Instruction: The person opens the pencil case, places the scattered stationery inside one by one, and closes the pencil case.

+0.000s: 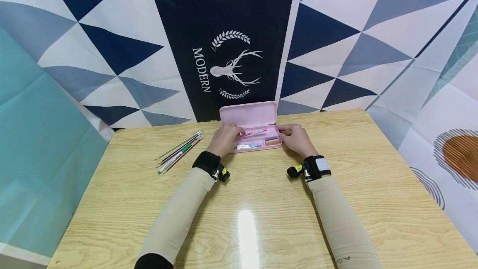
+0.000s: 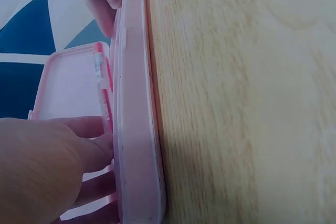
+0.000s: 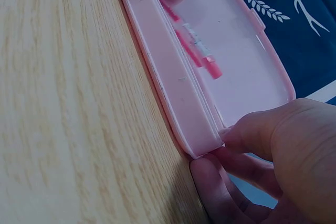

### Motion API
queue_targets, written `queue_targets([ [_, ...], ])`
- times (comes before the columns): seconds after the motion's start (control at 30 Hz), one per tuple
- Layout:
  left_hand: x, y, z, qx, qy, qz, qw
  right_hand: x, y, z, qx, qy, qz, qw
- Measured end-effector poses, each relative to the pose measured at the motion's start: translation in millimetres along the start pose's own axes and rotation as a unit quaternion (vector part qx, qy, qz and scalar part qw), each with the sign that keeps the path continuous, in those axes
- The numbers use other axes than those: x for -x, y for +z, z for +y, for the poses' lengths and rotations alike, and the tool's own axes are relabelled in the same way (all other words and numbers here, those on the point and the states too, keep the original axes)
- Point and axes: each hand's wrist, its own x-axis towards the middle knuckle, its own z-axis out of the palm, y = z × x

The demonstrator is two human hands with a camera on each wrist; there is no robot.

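An open pink pencil case (image 1: 248, 114) lies near the table's back edge, its lid raised toward the wall. My left hand (image 1: 225, 138) reaches over the left end and pinches a red-and-white pen (image 1: 257, 132) that lies along the rear part. In the left wrist view the thumb and forefinger meet at the end of the red pen (image 2: 107, 109). At the opposite end, my right hand (image 1: 296, 138) grips the corner of the case, thumb on the rim and fingers outside and below, as the right hand (image 3: 262, 156) in the right wrist view shows.
An orange-and-blue eraser (image 1: 272, 141) and a light blue tool (image 1: 248, 146), too small to make out, lie in the front compartments. Several pencils and pens (image 1: 179, 152) lie bundled left of the left hand. A patterned cloth (image 1: 231, 11) hangs behind the wooden table (image 1: 261, 194).
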Motion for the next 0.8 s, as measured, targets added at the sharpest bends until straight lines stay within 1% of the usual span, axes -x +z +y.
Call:
queue_targets([
  [0.1,-1.1,-1.4,1.0,-0.012,0.003,-0.014,0.9998,0,0,1,0.002,-0.002,-0.001,1.000],
  [0.23,-3.2,-4.0,2.2,-0.015,0.003,-0.030,0.9994,-1,1,1,0.006,-0.010,0.001,1.000],
  [0.47,-7.6,-8.2,5.4,-0.010,-0.023,-0.063,0.9977,-2,1,3,0.008,-0.010,0.002,1.000],
  [0.67,-9.4,-12.9,9.2,0.003,-0.043,-0.073,0.9964,-2,0,2,0.005,-0.008,0.000,1.000],
  [0.8,-9.3,-12.1,8.6,0.004,-0.042,-0.069,0.9967,-2,0,2,0.004,-0.007,-0.002,1.000],
])
